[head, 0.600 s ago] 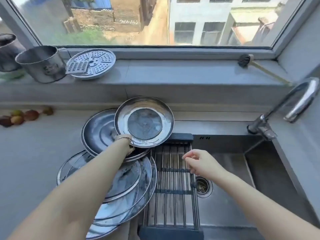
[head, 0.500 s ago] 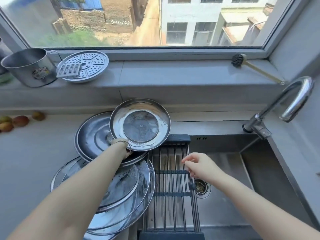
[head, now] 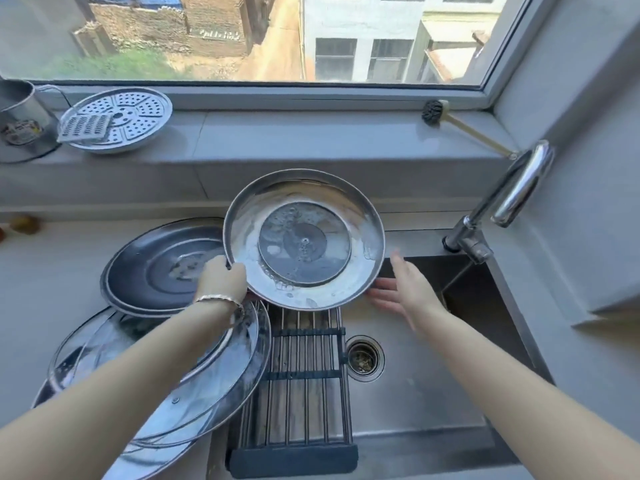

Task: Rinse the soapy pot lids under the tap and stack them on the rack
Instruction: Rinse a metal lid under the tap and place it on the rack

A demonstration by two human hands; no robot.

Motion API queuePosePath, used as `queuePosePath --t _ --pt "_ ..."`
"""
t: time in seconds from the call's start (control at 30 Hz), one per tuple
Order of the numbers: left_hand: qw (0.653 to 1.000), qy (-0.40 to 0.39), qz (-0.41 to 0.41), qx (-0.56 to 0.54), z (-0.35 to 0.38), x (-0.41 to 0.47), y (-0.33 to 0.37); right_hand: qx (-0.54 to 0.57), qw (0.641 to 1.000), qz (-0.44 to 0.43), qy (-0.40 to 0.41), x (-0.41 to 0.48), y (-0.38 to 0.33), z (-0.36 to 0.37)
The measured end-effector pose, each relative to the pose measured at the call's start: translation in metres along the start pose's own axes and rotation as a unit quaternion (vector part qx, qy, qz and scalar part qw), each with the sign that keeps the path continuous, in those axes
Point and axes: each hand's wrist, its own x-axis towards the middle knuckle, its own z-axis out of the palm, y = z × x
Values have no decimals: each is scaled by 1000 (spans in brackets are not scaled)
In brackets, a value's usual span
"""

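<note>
Grips the lid [head: 304,239] at its 8 o'clock rim with the left hand [head: 221,280], fingers curled behind the edge, thumb on the front. Holds it tilted, hollow side up, above the far end of the rack [head: 304,375], with suds and bubbles pooled round the centre. Reaches in with the right hand [head: 403,289] at the lid's 4 o'clock, fingers straight and spread, holding nothing. Too blurred to tell whether touching the rim or just short of it.

Likely to slip: wet, soapy metal pinched at a single point, far from the balance point. Could swing down at 4 o'clock before any second grip, then clatter onto the rack or into the sink [head: 415,393]. Could also knock the pile of lids [head: 156,268] lying at 9 o'clock, close under the left wrist, and set it sliding.

Could clip the tap [head: 519,183], standing at 2 o'clock and well apart, during the swing across with so broad a disc. No water seen falling there yet. Could spill suds onto the rack on the way, soiling the place meant for clean lids. Safer with both hands on opposite rims before moving.
</note>
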Motion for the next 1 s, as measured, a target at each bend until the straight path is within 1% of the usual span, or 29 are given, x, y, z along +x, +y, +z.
queuePosePath --t 0.07,0.13,0.17,0.23,0.3,0.4,0.43,0.47,0.53,0.6,0.67,0.77,0.9,1.0 --pt "999 -40 -1 -30 17 -19 -2 -6 999 -32 13 2 2 -24" --pt "996 -79 -21 -42 34 -40 -1 -63 995 -46 56 2 13 -50" --pt "993 -95 -38 -64 44 -52 3 -86 993 -43 76 2 21 -65" --pt "983 -111 -89 -113 64 -73 10 -109 989 -41 88 2 40 -92" --pt "968 -118 -148 -165 86 -89 12 -110 990 -38 78 3 54 -113" --pt "927 -146 -205 -278 117 -113 22 -103 993 -29 45 9 62 -143" --pt "918 -139 -217 -302 128 -117 22 -101 994 -21 27 11 63 -153" --pt "915 -116 -222 -315 137 -121 23 -101 995 -12 5 14 62 -164" --pt "919 -73 -218 -320 150 -128 27 -132 991 -5 -36 21 59 -183" --pt "925 -44 -208 -315 165 -126 24 -179 983 10 -46 32 53 -199" --pt "937 -39 -199 -284 176 -119 16 -186 981 47 -17 51 48 -212" --pt "948 -14 -180 -262 180 -122 35 -176 978 99 47 88 40 -221" --pt "968 -3 -134 -213 185 -117 49 -181 971 148 55 126 26 -213" --pt "964 -8 -113 -241 187 -109 55 -192 969 143 64 147 19 -204"
